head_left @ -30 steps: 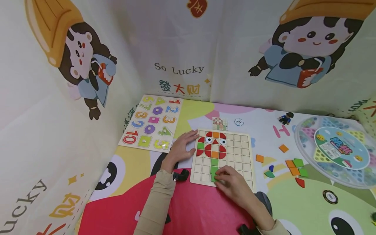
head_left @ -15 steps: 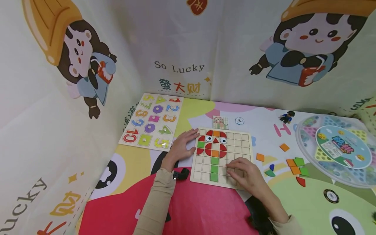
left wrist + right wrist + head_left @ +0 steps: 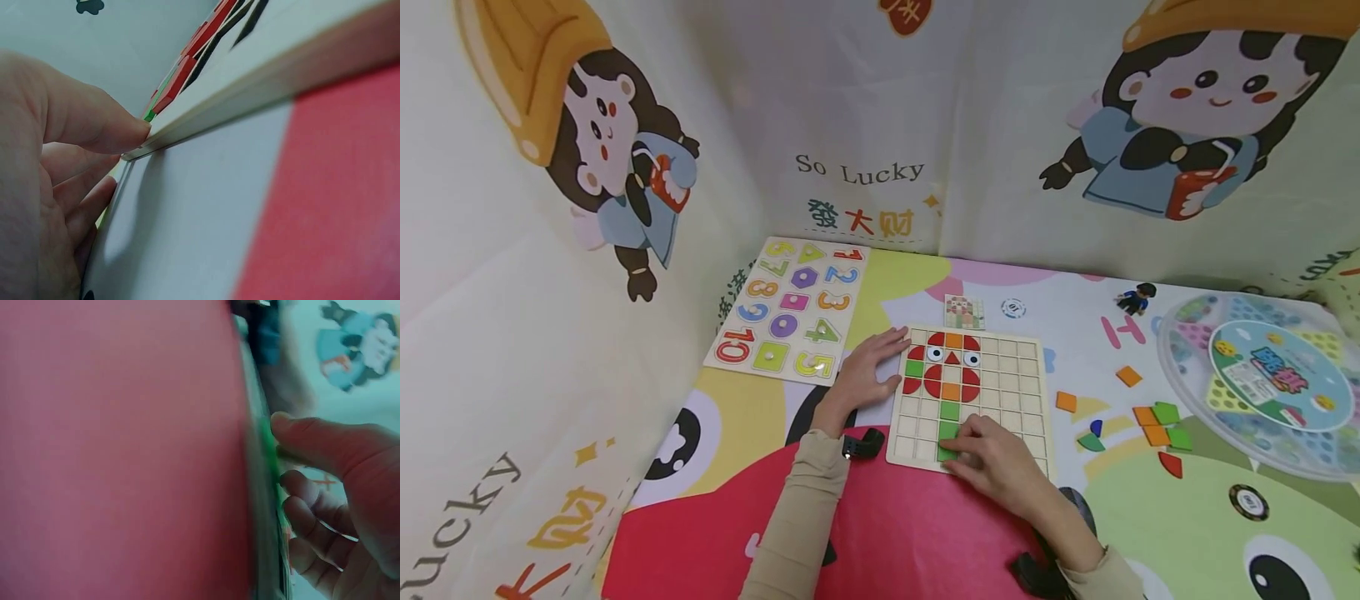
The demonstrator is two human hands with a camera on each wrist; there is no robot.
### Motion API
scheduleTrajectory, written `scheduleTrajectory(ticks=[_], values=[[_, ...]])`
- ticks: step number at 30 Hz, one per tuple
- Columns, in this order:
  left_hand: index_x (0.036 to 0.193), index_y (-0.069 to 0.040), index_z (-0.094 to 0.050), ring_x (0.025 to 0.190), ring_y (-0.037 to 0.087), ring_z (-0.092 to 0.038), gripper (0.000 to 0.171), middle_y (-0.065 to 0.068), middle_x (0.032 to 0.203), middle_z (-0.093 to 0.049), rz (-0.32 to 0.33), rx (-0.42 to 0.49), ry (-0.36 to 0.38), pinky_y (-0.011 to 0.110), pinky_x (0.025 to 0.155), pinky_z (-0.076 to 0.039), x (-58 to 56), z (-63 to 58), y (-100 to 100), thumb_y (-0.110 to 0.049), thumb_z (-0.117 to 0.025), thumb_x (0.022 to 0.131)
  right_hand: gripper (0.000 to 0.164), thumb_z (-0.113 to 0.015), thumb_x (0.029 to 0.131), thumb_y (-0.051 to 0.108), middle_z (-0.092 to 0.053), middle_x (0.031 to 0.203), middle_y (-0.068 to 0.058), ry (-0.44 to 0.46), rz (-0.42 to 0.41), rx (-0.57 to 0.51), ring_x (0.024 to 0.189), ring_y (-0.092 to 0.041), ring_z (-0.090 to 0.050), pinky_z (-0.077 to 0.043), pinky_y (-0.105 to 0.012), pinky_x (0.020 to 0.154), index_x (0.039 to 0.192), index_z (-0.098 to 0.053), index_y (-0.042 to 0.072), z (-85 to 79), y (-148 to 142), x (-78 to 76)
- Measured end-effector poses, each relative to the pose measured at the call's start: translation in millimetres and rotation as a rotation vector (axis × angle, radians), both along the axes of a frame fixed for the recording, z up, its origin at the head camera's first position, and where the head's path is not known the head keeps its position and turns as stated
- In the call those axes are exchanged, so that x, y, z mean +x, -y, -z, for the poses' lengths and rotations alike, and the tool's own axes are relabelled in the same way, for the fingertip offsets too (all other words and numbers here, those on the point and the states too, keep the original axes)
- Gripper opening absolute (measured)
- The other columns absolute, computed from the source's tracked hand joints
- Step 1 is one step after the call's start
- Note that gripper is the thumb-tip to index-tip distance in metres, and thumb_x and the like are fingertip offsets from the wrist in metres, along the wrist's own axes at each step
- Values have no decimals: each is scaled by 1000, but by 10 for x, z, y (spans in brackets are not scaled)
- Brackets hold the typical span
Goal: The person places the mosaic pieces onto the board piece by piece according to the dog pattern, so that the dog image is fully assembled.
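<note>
In the head view a wooden grid board (image 3: 1009,400) lies on the printed cloth. Red, orange and green tiles and two eye tiles form a figure on its left side. My left hand (image 3: 867,375) rests along the board's left edge, its thumb touching the rim in the left wrist view. Fingertips of my right hand (image 3: 996,458) touch the lowest green tiles (image 3: 947,450) near the board's front edge. In the right wrist view the right thumb (image 3: 312,434) meets a green tile (image 3: 269,444), and the other fingers are loosely bent; the index finger is partly hidden.
Beside the board's right edge lie loose orange tiles (image 3: 1066,402), green tiles (image 3: 1165,412) and a red piece (image 3: 1170,464). A round clear game box (image 3: 1277,379) stands farther right. A number puzzle (image 3: 790,312) is at left; a picture card (image 3: 964,312) lies behind the board.
My right hand lifts off the green tiles and moves right half a second ago, then comes back left to touch them now. The left hand stays at the board's edge.
</note>
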State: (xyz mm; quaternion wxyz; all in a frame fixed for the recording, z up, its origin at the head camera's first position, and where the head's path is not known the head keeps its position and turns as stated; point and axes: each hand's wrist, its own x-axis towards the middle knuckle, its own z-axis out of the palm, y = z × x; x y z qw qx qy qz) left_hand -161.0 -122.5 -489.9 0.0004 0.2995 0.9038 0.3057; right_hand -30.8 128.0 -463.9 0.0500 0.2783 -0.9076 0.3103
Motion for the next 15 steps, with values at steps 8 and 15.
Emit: scheduleTrajectory(ticks=[8,15], values=[[144,-11,-52,146,19,-29,59,0,156,-39,-14,4,10,42,120,-23,8,-32,2,-18,-64,86,18,-87,73,25,-51,87,12,-69,-26,47,79,-3,-46,-46,-20,62,89,-82,17,33,25,-22],[143,-10,-53,146,20,-30,59,1,155,-40,-2,-2,2,43,120,-24,2,-17,14,-18,-64,86,23,-87,74,15,-61,93,6,-43,100,-129,82,-10,-58,-53,-26,64,95,-80,10,-44,-244,-97]])
